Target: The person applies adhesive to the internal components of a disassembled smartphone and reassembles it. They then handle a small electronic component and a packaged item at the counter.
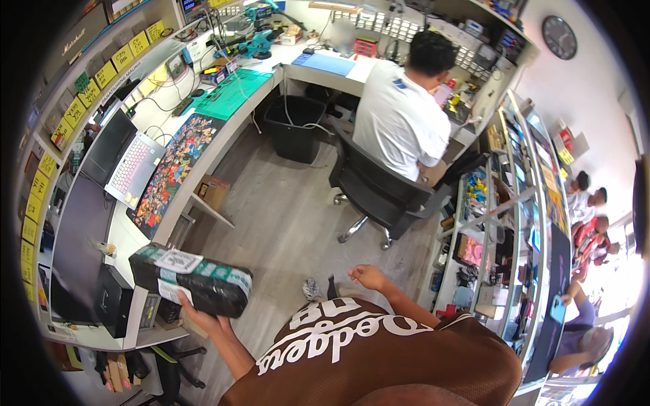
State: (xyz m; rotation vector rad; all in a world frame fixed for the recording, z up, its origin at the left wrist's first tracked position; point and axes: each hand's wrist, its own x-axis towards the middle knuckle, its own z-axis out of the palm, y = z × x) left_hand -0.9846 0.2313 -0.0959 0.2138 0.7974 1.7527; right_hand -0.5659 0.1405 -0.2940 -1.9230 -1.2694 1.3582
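My left hand (pixel 206 317) grips a long parcel (pixel 215 283) from below and its near side. The parcel is wrapped in black plastic with green and clear tape, and pale labels are stuck on it. It is held up beside the white desk at the left, its far left end close to the desk's edge. My right hand (pixel 371 276) is in front of my body above the floor, its fingers loosely curled with nothing visible in them. Part of that hand's inner side is hidden from this angle.
A person in a white shirt (pixel 399 115) sits on a black office chair (pixel 379 179) ahead. A black bin (pixel 293 128) stands under the far desk. On the left desk are a laptop (pixel 135 169) and a patterned mat (pixel 177 166). Glass shelves (pixel 484 223) line the right side.
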